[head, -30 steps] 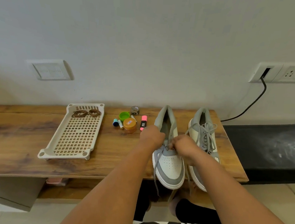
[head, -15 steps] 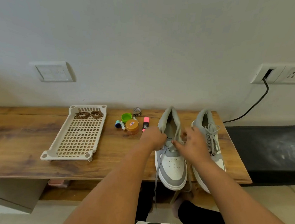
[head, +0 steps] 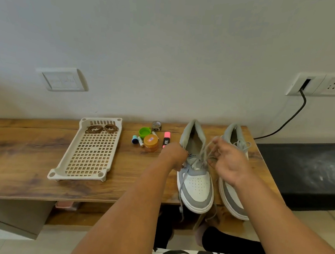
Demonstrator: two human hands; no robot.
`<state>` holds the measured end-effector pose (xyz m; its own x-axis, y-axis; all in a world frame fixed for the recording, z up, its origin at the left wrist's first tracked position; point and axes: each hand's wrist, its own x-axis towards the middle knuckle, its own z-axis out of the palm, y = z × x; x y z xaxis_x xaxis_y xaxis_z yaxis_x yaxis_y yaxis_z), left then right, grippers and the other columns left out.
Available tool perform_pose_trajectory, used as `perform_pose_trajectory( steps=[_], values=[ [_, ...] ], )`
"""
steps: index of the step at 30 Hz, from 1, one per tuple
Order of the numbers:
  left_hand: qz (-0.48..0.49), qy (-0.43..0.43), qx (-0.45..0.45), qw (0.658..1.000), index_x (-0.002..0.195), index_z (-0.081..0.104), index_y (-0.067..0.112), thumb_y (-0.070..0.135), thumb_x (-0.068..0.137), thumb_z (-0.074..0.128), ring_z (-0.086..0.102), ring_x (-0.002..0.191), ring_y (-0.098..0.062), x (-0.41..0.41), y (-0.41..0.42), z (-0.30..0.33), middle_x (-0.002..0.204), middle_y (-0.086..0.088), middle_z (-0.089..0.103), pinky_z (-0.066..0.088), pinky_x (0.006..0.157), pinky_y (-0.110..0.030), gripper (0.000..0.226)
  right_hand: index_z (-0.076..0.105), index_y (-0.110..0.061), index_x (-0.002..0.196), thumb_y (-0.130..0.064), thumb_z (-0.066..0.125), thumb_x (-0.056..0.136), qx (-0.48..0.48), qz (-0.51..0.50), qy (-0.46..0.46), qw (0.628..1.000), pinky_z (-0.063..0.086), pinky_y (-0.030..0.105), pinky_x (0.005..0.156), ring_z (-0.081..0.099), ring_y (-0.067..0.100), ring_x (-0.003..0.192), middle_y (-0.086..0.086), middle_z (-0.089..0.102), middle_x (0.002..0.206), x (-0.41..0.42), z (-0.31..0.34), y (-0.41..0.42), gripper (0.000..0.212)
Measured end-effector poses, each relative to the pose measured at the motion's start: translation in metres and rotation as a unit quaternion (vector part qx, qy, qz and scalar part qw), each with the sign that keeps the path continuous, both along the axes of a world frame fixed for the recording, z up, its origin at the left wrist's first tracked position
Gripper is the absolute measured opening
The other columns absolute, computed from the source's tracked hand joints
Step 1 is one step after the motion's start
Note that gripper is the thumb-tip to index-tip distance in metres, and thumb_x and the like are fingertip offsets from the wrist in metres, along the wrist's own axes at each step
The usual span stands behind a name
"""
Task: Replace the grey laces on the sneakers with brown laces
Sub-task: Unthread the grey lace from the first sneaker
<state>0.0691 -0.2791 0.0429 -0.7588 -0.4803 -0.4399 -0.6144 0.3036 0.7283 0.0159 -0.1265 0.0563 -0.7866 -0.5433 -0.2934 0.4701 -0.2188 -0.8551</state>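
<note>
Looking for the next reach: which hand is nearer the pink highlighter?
Left. The left hand sits just right of the pink highlighter; the right hand is farther right, beyond the left sneaker.

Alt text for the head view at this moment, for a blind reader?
Right hand pulls a grey lace out of the left sneaker while the left hand steadies it on a wooden table. Brown laces lie in a tray.

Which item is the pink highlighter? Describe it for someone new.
On the wooden table, between the white tray and the sneakers, sits a cluster of small items. The highlighter lies at its right edge, nearest the left sneaker: pink cap, dark body.
</note>
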Motion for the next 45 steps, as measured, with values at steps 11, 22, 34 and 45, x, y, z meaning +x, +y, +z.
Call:
perform_pose_trajectory(
  steps=[11, 22, 34, 45],
  values=[
    [0.015, 0.005, 0.096, 0.995, 0.111, 0.056, 0.001, 0.024, 0.1, 0.056, 0.074, 0.081, -0.033, 0.003, -0.004, -0.003, 0.094, -0.017, 0.067, 0.062, 0.076, -0.045, 0.025, 0.068, -0.025, 0.102, -0.045, 0.066, 0.088, 0.396, 0.062, 0.552, 0.731, 0.038, 0.038, 0.094, 0.041, 0.019, 0.117, -0.005, 0.051, 0.116, -0.005, -0.02, 0.003, 0.025],
    [-0.031, 0.008, 0.018, 0.999, 0.106, 0.053, 0.006, 0.029, 0.102, 0.051, 0.073, 0.09, -0.03, 0.0, 0.004, -0.004, 0.102, -0.017, 0.068, 0.06, 0.082, -0.045, 0.024, 0.066, -0.015, 0.108, -0.029, 0.043, 0.104, 0.464, 0.154, 0.397, 0.777, 0.035, 0.041, 0.105, 0.036, 0.026, 0.13, 0.004, 0.039, 0.139, -0.001, -0.015, -0.005, 0.027],
    [-0.029, -0.005, 0.04, 0.999, 0.106, 0.055, 0.002, 0.035, 0.099, 0.057, 0.072, 0.076, -0.026, 0.004, 0.005, 0.0, 0.092, -0.014, 0.067, 0.062, 0.076, -0.04, 0.034, 0.063, -0.021, 0.086, -0.051, 0.051, 0.096, 0.405, 0.175, 0.322, 0.838, 0.041, 0.025, 0.06, 0.057, 0.011, 0.064, -0.003, 0.063, 0.074, -0.011, 0.007, 0.022, 0.034],
    [-0.214, 0.014, -0.16, 0.963, 0.085, 0.066, 0.009, 0.019, 0.084, 0.074, 0.058, 0.081, -0.019, 0.011, 0.008, -0.007, 0.092, -0.009, 0.068, 0.054, 0.083, -0.039, 0.013, 0.065, -0.017, 0.126, -0.017, 0.054, 0.099, 0.468, 0.23, 0.481, 0.704, 0.037, 0.02, 0.087, 0.056, 0.021, 0.107, -0.002, 0.039, 0.108, -0.007, -0.023, 0.003, 0.029]
  ],
)
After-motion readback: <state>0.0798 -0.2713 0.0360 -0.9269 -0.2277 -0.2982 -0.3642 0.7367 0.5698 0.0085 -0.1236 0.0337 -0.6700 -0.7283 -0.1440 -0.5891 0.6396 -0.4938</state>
